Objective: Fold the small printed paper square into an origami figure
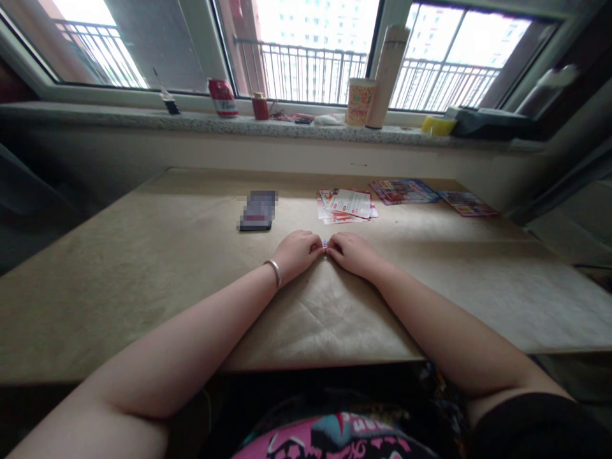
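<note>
- Bright windows (pixel 204 44) fill the background, with a balcony railing (pixel 310 69) and tall buildings beyond the glass.
- On the speckled stone windowsill (pixel 124 121), from left to right, we see a small dark bottle (pixel 171 104), a red can (pixel 222 99), a small red jar (pixel 261 107), a patterned cup (pixel 359 102) with a tall pale tube (pixel 388 80) just beside it, and a yellow roll (pixel 438 125).
- Below the sill, we sit at a wide tan table (pixel 143 299), its covering slightly creased in front of us.
- Our bare forearms reach in from both sides and nearly meet at the middle of the table.
- Our left hand (pixel 299 248), with a silver bracelet (pixel 276 272) at the wrist, is curled nearly closed, thumb and fingertips pinching a small piece (pixel 325 245).
- Our right hand (pixel 350 250) mirrors it, fingers bent in, pinching the same piece from the other side.
- That piece sits between our fingertips, low over the table; it is too small and covered for us to tell what it is.
- Beyond our left hand lies a dark phone (pixel 258 215), its screen blurred.
- Beyond our right hand, loose papers (pixel 352 203), white and red, overlap untidily.
- Farther right lie a larger colourful pile (pixel 405 191) and a smaller colourful pile (pixel 468 204), both spread slightly.
</note>
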A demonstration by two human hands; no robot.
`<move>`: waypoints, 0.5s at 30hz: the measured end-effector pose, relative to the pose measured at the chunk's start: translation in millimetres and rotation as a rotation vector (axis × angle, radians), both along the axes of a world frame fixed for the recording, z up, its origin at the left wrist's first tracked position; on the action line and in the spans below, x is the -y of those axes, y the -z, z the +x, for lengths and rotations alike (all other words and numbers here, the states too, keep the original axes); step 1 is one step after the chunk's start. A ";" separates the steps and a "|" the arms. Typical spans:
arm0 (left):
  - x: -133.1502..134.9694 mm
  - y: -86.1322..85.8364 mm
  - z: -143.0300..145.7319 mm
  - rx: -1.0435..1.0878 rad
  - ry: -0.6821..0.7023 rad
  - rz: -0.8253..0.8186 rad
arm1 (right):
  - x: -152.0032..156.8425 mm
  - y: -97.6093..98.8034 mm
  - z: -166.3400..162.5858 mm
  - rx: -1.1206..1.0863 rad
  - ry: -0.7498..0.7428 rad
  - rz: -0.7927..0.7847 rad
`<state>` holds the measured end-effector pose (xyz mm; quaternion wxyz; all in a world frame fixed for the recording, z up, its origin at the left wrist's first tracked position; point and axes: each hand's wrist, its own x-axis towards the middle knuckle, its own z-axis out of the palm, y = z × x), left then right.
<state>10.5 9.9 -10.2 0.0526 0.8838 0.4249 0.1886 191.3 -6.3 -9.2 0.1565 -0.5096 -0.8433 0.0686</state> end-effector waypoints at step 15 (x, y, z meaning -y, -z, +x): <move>4.4 -3.7 -1.9 -0.079 -0.011 0.057 | 0.2 0.0 0.5 -0.030 0.013 -0.004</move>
